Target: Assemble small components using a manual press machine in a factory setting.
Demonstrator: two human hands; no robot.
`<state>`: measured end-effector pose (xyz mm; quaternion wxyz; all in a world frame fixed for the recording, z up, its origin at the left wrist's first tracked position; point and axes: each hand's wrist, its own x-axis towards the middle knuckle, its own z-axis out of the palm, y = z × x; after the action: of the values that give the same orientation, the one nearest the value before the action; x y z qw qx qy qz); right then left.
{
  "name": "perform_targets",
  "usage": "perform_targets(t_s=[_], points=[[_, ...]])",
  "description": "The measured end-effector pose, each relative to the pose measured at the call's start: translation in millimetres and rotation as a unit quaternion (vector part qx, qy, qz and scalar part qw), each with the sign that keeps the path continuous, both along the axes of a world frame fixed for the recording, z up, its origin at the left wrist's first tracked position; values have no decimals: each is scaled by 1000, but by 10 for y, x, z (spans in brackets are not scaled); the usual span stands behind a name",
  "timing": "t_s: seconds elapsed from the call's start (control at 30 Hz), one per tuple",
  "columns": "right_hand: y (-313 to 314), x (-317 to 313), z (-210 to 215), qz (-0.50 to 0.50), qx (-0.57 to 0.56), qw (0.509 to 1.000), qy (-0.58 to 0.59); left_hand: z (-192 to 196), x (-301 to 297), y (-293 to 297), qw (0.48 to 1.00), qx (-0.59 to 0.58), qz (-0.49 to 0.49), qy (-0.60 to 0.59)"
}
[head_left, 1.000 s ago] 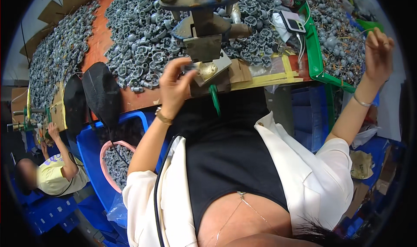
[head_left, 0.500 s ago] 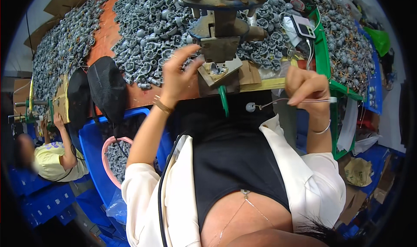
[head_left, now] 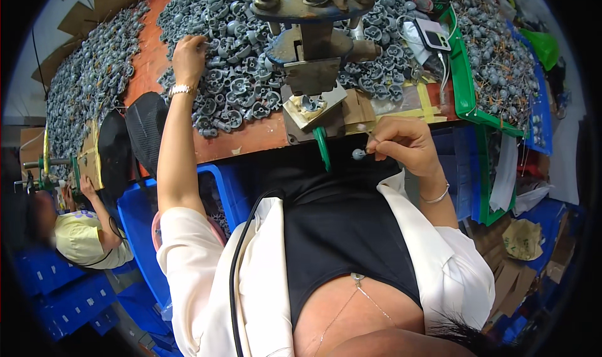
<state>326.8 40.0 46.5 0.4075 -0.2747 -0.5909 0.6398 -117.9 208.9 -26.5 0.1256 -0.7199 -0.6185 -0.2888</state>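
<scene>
My left hand (head_left: 189, 61) reaches to the left side of a heap of grey plastic shell parts (head_left: 235, 68). Its fingers are bunched at the heap, and what they hold, if anything, cannot be made out. Near the table's front edge my right hand (head_left: 404, 145) pinches a small grey ball on a thin wire (head_left: 359, 154); the ball dangles left of the fingertips. Between my hands stands a metal press (head_left: 311, 68), its block above a pale fixture (head_left: 313, 108) with a small grey piece in it. A green handle (head_left: 322, 149) sticks out below the fixture.
A green-rimmed crate (head_left: 464, 84) and more wired grey balls (head_left: 495, 62) lie to the right. A small white device (head_left: 433, 35) with a cable sits behind. A black mesh cover (head_left: 145, 128) and blue bin (head_left: 139, 222) are at left. A co-worker (head_left: 88, 234) works far left.
My left hand has gone from beside the press leftward and away to the grey heap. My right hand has moved left and lower, with the wired ball still in its fingers.
</scene>
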Motion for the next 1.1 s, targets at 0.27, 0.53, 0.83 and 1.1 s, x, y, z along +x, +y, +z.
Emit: perform_targets(t_s=[0.27, 0.53, 0.83, 1.1], points=[[92, -536, -269, -129, 199, 955, -177, 185, 1205, -1230, 706, -146, -123, -682], [116, -804, -387, -163, 285, 929, -173, 139, 1591, -1711, 607, -148, -192, -757], [101, -852, -326, -134, 291, 930, -180, 190, 1803, -1824, 546, -258, -217, -767], [66, -663, -416, -14, -310, 949, 63, 370, 1893, -1891, 860, -113, -360, -345]])
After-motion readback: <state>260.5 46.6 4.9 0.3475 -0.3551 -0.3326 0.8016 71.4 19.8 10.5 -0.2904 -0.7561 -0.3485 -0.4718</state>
